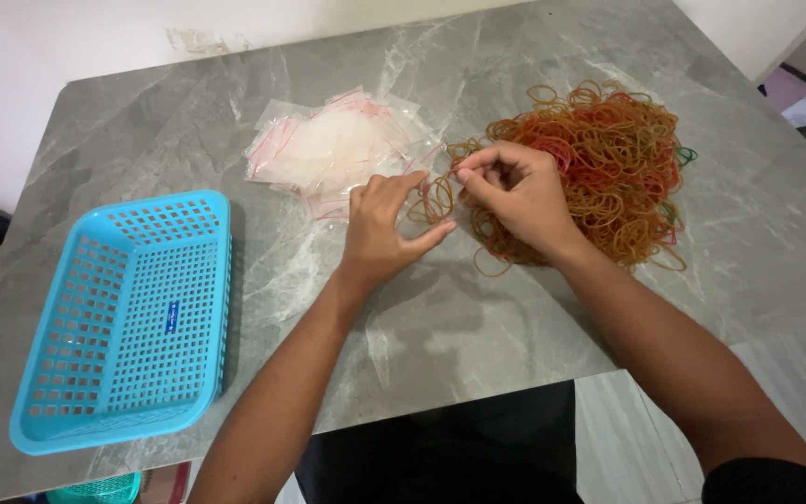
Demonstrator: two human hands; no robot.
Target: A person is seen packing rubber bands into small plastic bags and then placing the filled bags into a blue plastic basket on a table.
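Note:
A big heap of rubber bands [608, 159], orange, red and some green, lies on the grey marble table [478, 308] at the right. My right hand [515, 191] rests on the heap's left edge, its fingertips pinching a few orange bands. My left hand [382, 224] is just left of it, thumb and forefinger around a small bunch of bands [436, 198] between the two hands. A pile of small clear zip bags with red strips [333, 149] lies just beyond my left hand.
A light blue plastic basket [128, 317] with a perforated wall stands at the table's left front, with nothing in it. The table's front edge runs below my forearms; a white wall is behind, tiled floor at the right.

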